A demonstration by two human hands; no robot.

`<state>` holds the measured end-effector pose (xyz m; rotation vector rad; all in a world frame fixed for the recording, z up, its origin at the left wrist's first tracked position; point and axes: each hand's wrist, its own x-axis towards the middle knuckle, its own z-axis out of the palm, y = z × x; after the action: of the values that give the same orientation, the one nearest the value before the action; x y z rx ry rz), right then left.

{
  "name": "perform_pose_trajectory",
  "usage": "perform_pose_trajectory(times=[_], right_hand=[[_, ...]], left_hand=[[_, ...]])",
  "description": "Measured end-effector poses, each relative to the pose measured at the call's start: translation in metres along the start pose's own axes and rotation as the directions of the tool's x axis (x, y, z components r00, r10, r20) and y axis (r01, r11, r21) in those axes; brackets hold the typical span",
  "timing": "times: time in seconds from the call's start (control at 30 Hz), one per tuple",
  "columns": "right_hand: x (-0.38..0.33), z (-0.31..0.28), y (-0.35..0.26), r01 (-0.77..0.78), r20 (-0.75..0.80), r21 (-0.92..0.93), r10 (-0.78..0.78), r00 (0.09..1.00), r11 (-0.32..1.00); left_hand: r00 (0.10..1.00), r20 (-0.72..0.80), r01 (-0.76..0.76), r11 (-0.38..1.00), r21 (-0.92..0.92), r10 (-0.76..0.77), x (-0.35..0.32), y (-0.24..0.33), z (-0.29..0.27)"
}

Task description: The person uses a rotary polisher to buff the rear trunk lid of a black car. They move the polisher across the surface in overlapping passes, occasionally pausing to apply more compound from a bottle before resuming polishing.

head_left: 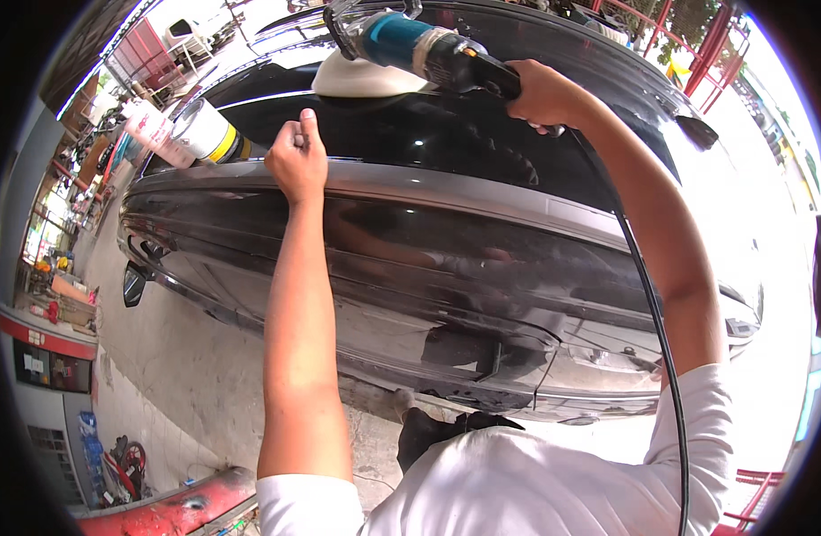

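Note:
My right hand (549, 96) is wrapped round the black rear handle of an electric polisher (401, 43) with a teal body. Under the tool, its broad white pad (370, 79) rests against the dark roof (455, 134) of a car. Left of the pad, my left hand (298, 159) is closed in a loose fist, thumb pointing up, with nothing visible in it. Just beyond that fist a white and yellow can (205, 132) leans beside a white bottle (158, 134) at the roof's left end.
A black power cord (647, 281) runs from the polisher past my right arm. The car's side (410, 304) lies between me and the roof, with a side mirror (135, 284) at the left. A red painted panel (182, 506) is at the lower left, near a red motorcycle (124, 469).

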<state>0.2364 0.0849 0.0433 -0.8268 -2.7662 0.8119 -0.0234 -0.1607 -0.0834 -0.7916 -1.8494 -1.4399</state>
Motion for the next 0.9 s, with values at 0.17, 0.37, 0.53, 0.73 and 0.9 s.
perform_pose_trajectory(times=[0.17, 0.37, 0.53, 0.73, 0.9], right_hand=[[-0.066, -0.028, 0.027, -0.051, -0.06, -0.056, 0.048, 0.997, 0.997], [-0.138, -0.06, 0.085, -0.187, -0.129, -0.086, 0.175, 0.976, 0.979], [-0.202, -0.075, 0.117, -0.288, -0.234, -0.003, 0.28, 0.931, 0.958], [-0.255, -0.093, 0.136, -0.491, -0.267, 0.036, 0.482, 0.834, 0.87], [-0.283, -0.104, 0.164, -0.491, -0.294, 0.049, 0.482, 0.825, 0.87]], left_hand=[[1.0, 0.006, 0.024, 0.998, 0.062, -0.024, 0.0, -0.009, 0.0], [1.0, 0.023, -0.008, 0.992, 0.125, 0.005, 0.001, -0.009, 0.002], [0.998, 0.06, -0.005, 0.986, 0.168, -0.005, 0.003, -0.013, 0.001], [0.998, 0.059, 0.014, 0.983, 0.185, -0.025, 0.001, -0.014, 0.003], [0.998, 0.055, 0.017, 0.967, 0.253, -0.032, 0.001, -0.008, 0.006]])
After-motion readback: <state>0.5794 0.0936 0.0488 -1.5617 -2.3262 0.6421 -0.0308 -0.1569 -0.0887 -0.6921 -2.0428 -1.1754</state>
